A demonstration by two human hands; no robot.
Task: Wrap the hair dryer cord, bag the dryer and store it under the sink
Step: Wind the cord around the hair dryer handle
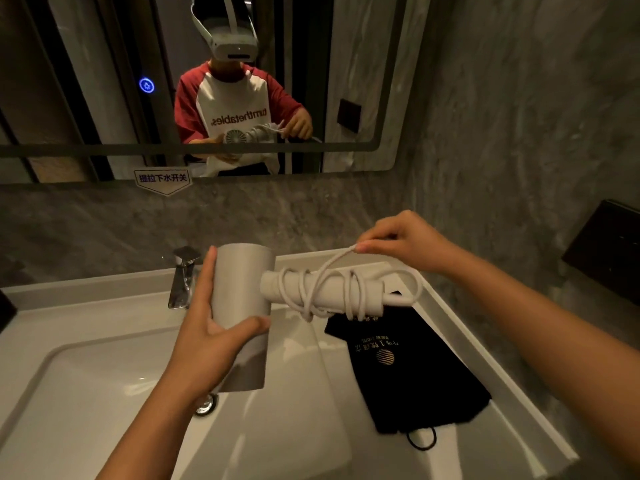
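Item: hair dryer, held over the sink, barrel clasped in left hand. Cord coiled loosely round the handle; right hand pinches its end. Bag flat on counter. Risk: slack coils slipping off if tension drops.

Dryer is seen in a matte silvery grey, with an off-white handle and a white cord looped on it. Bag is plain black, stamped with a gold striped circle and gold lettering; a black loop is seen at its bottom edge. Sink is glossy white, tap is chrome. Wall is done in grey marble with pale veining. In the mirror, a white shirt with red sleeves and dark lettering is shown, plus a blue glowing button.
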